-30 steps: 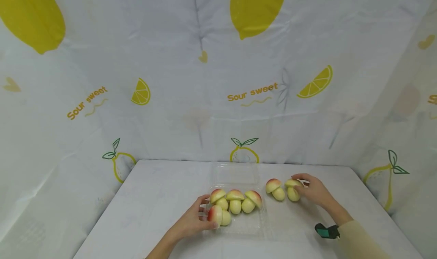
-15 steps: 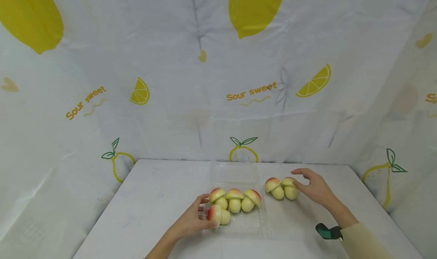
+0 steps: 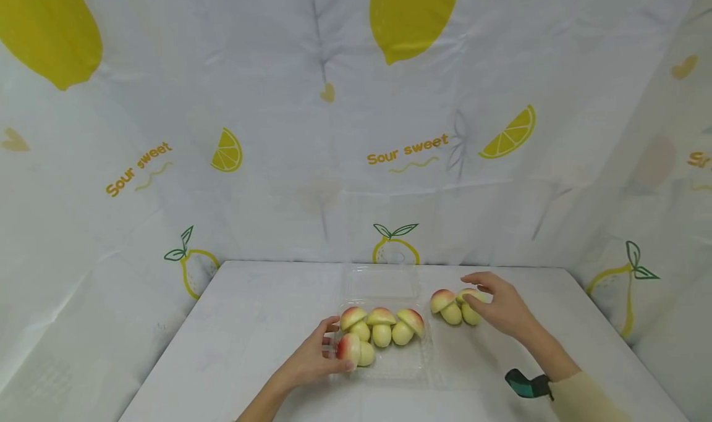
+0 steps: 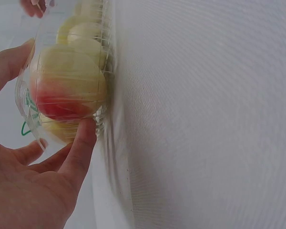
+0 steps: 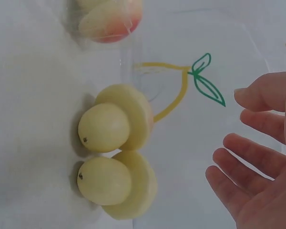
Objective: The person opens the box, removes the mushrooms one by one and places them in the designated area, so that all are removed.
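A clear plastic clamshell box (image 3: 397, 369) lies open on the table, holding several toy mushrooms with red-and-yellow caps, among them one (image 3: 348, 349) at its near left corner. My left hand (image 3: 311, 360) grips the box's left side, and the left wrist view has its fingertips on the clear wall. To the right of the box, two more mushrooms, a left one (image 5: 105, 126) and a right one (image 5: 105, 181), lie side by side, touching. Just above and beside the right one hovers my right hand (image 3: 503, 304), fingers apart and holding nothing; it partly hides that mushroom in the head view.
The box's transparent lid (image 3: 384, 283) is folded back toward the rear of the white-covered table (image 3: 233, 323). Behind it hangs a white curtain (image 3: 289, 212) printed with lemons. A dark green-and-black device (image 3: 525, 385) is by the right wrist.
My right hand has moved the right-hand mushroom left against its neighbour, let go, and shifted a little up and left. The left hand stays on the box.
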Motion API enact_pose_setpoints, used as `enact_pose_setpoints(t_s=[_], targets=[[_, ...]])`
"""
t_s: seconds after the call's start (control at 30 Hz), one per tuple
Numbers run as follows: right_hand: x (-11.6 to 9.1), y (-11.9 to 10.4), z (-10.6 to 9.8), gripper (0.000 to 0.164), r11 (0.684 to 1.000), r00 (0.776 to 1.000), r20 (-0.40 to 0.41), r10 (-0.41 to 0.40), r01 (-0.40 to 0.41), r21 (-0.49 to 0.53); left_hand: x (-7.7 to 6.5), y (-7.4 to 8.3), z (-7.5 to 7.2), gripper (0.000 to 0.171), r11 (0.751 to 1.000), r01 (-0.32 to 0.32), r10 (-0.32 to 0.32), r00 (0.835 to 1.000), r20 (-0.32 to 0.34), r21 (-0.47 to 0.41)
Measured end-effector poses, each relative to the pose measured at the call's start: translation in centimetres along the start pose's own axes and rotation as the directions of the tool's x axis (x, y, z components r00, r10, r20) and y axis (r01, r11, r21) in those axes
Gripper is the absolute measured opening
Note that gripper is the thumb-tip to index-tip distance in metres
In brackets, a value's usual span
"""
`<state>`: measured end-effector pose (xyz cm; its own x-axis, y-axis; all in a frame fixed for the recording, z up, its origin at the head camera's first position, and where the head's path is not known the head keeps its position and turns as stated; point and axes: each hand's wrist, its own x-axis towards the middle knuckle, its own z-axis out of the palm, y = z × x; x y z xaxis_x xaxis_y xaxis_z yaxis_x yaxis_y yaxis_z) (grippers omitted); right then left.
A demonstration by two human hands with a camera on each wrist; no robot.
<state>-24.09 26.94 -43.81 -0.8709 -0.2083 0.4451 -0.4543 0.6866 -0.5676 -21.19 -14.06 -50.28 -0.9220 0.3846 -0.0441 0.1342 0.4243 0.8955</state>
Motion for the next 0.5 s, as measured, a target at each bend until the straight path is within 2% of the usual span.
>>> enact_pose_setpoints(t_s=[0.23, 0.4, 0.5], targets=[[-0.1, -1.6, 1.0, 0.029, 0.999, 1.000, 0.003, -0.029, 0.029, 0.042, 0.0, -0.1, 0.0, 0.093, 1.000, -0.004, 0.004, 1.000, -0.002, 0.004], [-0.1, -2.6, 1.9, 0.029, 0.997, 0.998, 0.007, -0.063, 0.063, 0.037, 0.0, -0.1, 0.0, 0.093, 1.000, -0.002, 0.002, 1.000, -0.003, 0.002], [-0.1, -3.1, 2.4, 0.028, 0.998, 0.998, 0.026, -0.053, 0.052, 0.036, 0.0, -0.1, 0.0, 0.093, 1.000, -0.001, 0.001, 1.000, -0.002, -0.003]])
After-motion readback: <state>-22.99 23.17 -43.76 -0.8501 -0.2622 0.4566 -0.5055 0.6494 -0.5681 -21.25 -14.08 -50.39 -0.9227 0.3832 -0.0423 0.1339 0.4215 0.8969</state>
